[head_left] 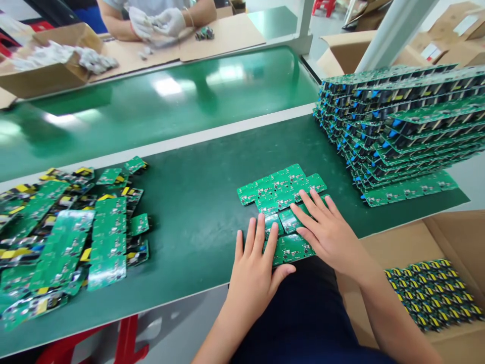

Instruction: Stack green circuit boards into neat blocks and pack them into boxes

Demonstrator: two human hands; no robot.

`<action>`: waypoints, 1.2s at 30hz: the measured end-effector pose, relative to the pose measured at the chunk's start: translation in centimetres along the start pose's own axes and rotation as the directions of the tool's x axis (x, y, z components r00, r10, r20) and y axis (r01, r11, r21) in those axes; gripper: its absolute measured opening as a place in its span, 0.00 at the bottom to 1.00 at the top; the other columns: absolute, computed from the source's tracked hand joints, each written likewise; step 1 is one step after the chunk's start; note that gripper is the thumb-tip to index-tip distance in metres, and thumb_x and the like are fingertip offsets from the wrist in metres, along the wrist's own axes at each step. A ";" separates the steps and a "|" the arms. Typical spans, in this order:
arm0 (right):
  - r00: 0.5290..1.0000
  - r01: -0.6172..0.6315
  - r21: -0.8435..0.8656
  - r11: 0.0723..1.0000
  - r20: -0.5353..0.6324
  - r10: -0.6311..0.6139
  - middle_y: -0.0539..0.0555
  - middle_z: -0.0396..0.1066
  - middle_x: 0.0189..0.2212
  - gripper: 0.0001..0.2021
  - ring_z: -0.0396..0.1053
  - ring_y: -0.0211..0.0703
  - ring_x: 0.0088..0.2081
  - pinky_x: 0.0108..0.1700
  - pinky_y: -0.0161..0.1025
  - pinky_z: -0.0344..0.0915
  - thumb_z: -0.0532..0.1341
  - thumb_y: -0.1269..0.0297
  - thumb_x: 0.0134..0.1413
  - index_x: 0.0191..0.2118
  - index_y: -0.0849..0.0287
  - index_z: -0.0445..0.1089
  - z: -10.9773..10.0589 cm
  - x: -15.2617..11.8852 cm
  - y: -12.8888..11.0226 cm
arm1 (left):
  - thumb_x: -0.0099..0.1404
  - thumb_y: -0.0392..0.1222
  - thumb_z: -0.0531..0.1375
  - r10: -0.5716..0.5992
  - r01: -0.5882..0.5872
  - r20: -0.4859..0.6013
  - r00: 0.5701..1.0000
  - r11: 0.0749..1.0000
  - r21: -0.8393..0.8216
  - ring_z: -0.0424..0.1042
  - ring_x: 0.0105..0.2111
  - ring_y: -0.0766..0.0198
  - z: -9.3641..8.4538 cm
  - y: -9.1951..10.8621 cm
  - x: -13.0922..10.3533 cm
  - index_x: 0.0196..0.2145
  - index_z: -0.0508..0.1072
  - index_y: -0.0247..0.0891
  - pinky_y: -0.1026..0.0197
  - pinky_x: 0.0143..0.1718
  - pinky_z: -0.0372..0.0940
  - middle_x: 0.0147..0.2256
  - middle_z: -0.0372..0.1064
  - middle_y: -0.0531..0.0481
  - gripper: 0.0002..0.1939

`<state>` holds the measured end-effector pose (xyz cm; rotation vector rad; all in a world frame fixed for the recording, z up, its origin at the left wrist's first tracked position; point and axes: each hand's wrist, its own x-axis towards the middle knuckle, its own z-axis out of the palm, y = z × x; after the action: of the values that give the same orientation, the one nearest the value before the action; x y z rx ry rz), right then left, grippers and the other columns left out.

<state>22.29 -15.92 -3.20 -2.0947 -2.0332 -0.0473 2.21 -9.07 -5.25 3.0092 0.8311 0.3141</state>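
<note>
While several flat green printed circuit boards (282,187) lie close together on the dark green table (189,217), forming the cluster that serves here as landmark, both bare hands are spread palm-down at its near side. The grip of each is open: the left hand (253,270) has its fingers extended at the cluster's left edge, the right hand (331,237) lays its fingers over the right part, and neither is closed around anything; how firmly they press cannot be told. The work looks partway along. In the cluster the strips sit side by side, not quite squared up, with a narrow seam between a short piece and a longer one near the fingers. As seems done, rows of yellow-and-black components on green boards (432,296) lie neatly in the open brown cardboard carton (401,245), right of the cluster and lower. Much appears left: a tall layered stack of green board panels with blue and black parts (409,121) stands to the cluster's right and beyond, and a loose heap of green boards with yellow-topped parts (108,237) lies well to its left, seemingly unsorted.
</note>
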 end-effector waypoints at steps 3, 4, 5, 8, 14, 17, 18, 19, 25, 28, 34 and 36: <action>1.000 0.001 0.008 1.000 0.003 -0.002 0.63 0.51 0.67 0.25 0.46 0.58 0.69 0.64 0.61 0.56 0.45 0.57 0.70 0.65 0.64 0.60 0.1 0.0 0.0 | 0.67 0.63 0.47 0.022 -0.022 0.012 1.000 1.000 -0.001 0.42 0.69 0.41 0.0 -0.2 0.1 0.68 0.45 0.32 0.36 0.58 0.61 0.68 0.43 0.32 0.42; 1.000 -0.006 0.008 1.000 -0.002 0.006 0.63 0.50 0.67 0.26 0.45 0.58 0.69 0.65 0.60 0.56 0.45 0.56 0.70 0.65 0.65 0.59 0.2 0.0 -0.1 | 0.67 0.64 0.46 0.025 -0.025 0.012 1.000 1.000 0.004 0.42 0.69 0.42 0.0 -0.3 0.1 0.69 0.43 0.32 0.36 0.58 0.61 0.68 0.43 0.32 0.43; 1.000 -0.016 0.010 1.000 -0.008 0.016 0.63 0.50 0.67 0.26 0.44 0.58 0.69 0.65 0.59 0.56 0.45 0.56 0.70 0.65 0.66 0.58 0.3 0.0 -0.2 | 0.67 0.64 0.46 0.029 -0.029 0.011 1.000 1.000 0.011 0.41 0.69 0.42 0.0 -0.3 0.2 0.69 0.42 0.31 0.36 0.58 0.61 0.68 0.43 0.32 0.44; 0.999 -0.030 0.037 0.999 -0.016 0.030 0.64 0.50 0.67 0.27 0.44 0.56 0.69 0.66 0.56 0.55 0.45 0.57 0.70 0.66 0.68 0.57 0.6 0.2 -1.0 | 0.67 0.65 0.44 0.028 -0.028 -0.005 1.000 0.999 0.043 0.41 0.69 0.42 -0.1 -0.3 0.5 0.69 0.39 0.28 0.36 0.59 0.59 0.68 0.43 0.31 0.46; 0.998 -0.028 0.113 0.993 -0.056 0.034 0.62 0.46 0.69 0.26 0.39 0.53 0.70 0.68 0.57 0.50 0.47 0.59 0.69 0.67 0.64 0.55 1.0 1.0 -1.8 | 0.68 0.64 0.42 -0.023 0.025 -0.018 1.000 0.995 0.093 0.45 0.68 0.40 -0.1 0.4 1.8 0.68 0.43 0.26 0.35 0.61 0.55 0.68 0.43 0.31 0.44; 0.986 -0.120 0.160 0.980 -0.093 0.136 0.60 0.40 0.70 0.28 0.32 0.56 0.71 0.68 0.65 0.42 0.48 0.55 0.68 0.69 0.58 0.51 0.7 0.9 -0.6 | 0.68 0.64 0.42 -0.025 0.027 -0.019 1.000 0.994 0.109 0.49 0.67 0.40 -0.2 1.2 2.3 0.66 0.52 0.26 0.36 0.61 0.56 0.67 0.46 0.32 0.42; 0.978 -0.164 0.182 0.970 -0.099 0.184 0.59 0.37 0.71 0.29 0.31 0.56 0.71 0.67 0.66 0.41 0.48 0.54 0.68 0.70 0.56 0.48 0.6 0.9 0.0 | 0.68 0.64 0.42 -0.024 0.026 -0.022 0.999 0.993 0.112 0.50 0.67 0.40 -0.2 1.5 2.5 0.65 0.54 0.26 0.36 0.61 0.56 0.67 0.47 0.32 0.41; 0.969 -0.205 0.209 0.956 -0.097 0.229 0.57 0.34 0.71 0.29 0.29 0.56 0.71 0.67 0.67 0.40 0.48 0.53 0.68 0.71 0.54 0.45 0.4 1.0 0.7 | 0.68 0.64 0.42 -0.026 0.029 -0.025 0.999 0.993 0.111 0.50 0.67 0.40 -0.2 1.7 2.6 0.65 0.55 0.27 0.36 0.60 0.57 0.67 0.48 0.32 0.41; 0.953 -0.300 0.342 0.890 0.067 0.296 0.55 0.33 0.71 0.30 0.32 0.55 0.71 0.68 0.61 0.46 0.46 0.51 0.69 0.71 0.54 0.44 0.1 2.4 2.8 | 0.66 0.67 0.44 -0.056 0.057 -0.029 0.998 0.998 0.038 0.48 0.67 0.39 -0.2 1.4 3.3 0.66 0.52 0.31 0.36 0.61 0.56 0.68 0.45 0.32 0.43; 0.969 -0.244 0.368 0.897 0.066 0.236 0.57 0.40 0.70 0.28 0.39 0.52 0.71 0.68 0.57 0.50 0.44 0.53 0.69 0.70 0.57 0.49 0.4 2.5 2.0 | 0.62 0.71 0.45 -0.063 0.063 -0.017 0.998 0.998 -0.005 0.47 0.67 0.37 -0.1 0.6 3.5 0.67 0.51 0.32 0.33 0.61 0.54 0.68 0.44 0.32 0.48; 0.969 -0.240 0.414 0.878 0.045 0.243 0.55 0.36 0.71 0.28 0.37 0.52 0.71 0.68 0.57 0.50 0.46 0.54 0.69 0.70 0.54 0.47 0.6 2.3 1.2 | 0.61 0.73 0.44 -0.033 0.034 0.015 0.999 0.999 -0.032 0.45 0.68 0.38 -0.1 -0.4 3.5 0.67 0.50 0.35 0.31 0.63 0.50 0.69 0.44 0.36 0.48; 0.965 -0.251 0.432 0.866 0.045 0.258 0.53 0.32 0.72 0.29 0.32 0.52 0.71 0.68 0.59 0.47 0.47 0.52 0.68 0.71 0.52 0.44 0.7 2.6 1.3 | 0.61 0.73 0.44 -0.029 0.030 0.023 0.999 0.998 -0.052 0.44 0.68 0.38 -0.1 -0.6 3.6 0.68 0.50 0.36 0.30 0.63 0.48 0.69 0.43 0.36 0.48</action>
<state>23.56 -13.23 -3.55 -2.0324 -1.5540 0.3977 4.90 -6.68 -4.51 2.9437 0.8511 0.2967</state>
